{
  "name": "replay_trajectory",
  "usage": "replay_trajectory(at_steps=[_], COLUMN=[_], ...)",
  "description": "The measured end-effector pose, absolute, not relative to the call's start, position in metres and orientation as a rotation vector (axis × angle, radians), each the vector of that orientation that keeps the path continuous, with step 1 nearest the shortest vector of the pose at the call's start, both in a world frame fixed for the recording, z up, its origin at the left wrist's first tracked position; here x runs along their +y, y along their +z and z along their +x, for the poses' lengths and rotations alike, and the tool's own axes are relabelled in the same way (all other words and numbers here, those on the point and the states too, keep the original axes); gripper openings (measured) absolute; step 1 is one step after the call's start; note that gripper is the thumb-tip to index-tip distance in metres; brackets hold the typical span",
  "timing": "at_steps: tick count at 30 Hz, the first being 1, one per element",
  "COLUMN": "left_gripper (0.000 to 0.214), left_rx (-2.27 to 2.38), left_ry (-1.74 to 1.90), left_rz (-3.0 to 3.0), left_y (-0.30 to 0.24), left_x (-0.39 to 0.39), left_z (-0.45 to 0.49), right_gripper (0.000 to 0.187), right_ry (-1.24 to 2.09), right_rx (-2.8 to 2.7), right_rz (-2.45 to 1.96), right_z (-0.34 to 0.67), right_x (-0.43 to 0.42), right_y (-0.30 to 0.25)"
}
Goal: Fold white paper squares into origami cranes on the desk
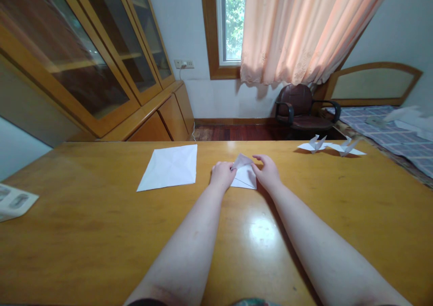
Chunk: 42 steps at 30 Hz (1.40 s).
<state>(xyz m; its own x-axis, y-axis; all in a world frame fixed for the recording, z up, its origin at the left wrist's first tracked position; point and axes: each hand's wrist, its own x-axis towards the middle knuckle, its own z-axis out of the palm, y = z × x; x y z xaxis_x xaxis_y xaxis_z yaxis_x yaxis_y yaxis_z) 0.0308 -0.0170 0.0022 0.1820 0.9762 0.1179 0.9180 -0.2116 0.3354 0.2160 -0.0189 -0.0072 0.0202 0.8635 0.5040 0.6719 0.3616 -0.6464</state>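
Note:
Between my hands, a small folded sheet of white paper (246,176) rests on the wooden table, its far flap lifted off the layer below. My left hand (223,175) has its fingers curled round the left edge of the paper, thumb at the raised flap. On the other side, my right hand (266,171) pinches the flap's right edge with the thumb near it, the forefinger arched above. A flat white square sheet (172,168) with faint creases lies to the left of my hands.
Two folded paper cranes, one (315,145) beside the other (347,148), stand near the table's far right edge. A printed white paper item (20,202) lies at the left edge. Beyond the wooden table (101,243) are a chair (299,107), a bed and a glass-fronted cabinet.

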Motion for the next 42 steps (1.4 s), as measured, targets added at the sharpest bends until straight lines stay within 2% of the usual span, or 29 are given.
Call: replay_trajectory(at_steps=[3, 11, 16, 23, 36, 42], left_gripper=[0.025, 0.023, 0.024, 0.02, 0.025, 0.031], left_rx=[1.824, 1.616, 1.517, 1.448, 1.426, 1.389], left_ry=[0.485, 0.528, 0.502, 0.481, 0.433, 0.406], left_rz=[2.274, 2.335, 2.392, 2.408, 2.419, 2.396], left_y=[0.002, 0.005, 0.007, 0.006, 0.005, 0.006], left_x=[-0.017, -0.02, -0.021, -0.022, -0.022, -0.024], left_z=[0.031, 0.033, 0.035, 0.036, 0.035, 0.035], right_gripper=[0.031, 0.018, 0.03, 0.018, 0.019, 0.026], right_ry=[0.341, 0.491, 0.523, 0.473, 0.374, 0.267], right_rx=[-1.645, -1.762, -1.733, -1.839, -1.829, -1.874], right_rz=[-1.509, -1.752, -1.769, -1.802, -1.855, -1.934], right_z=[0.217, 0.214, 0.214, 0.214, 0.215, 0.215], right_x=[-0.017, -0.02, -0.021, -0.019, -0.022, -0.022], right_y=[-0.01, -0.004, -0.002, -0.004, -0.001, 0.0])
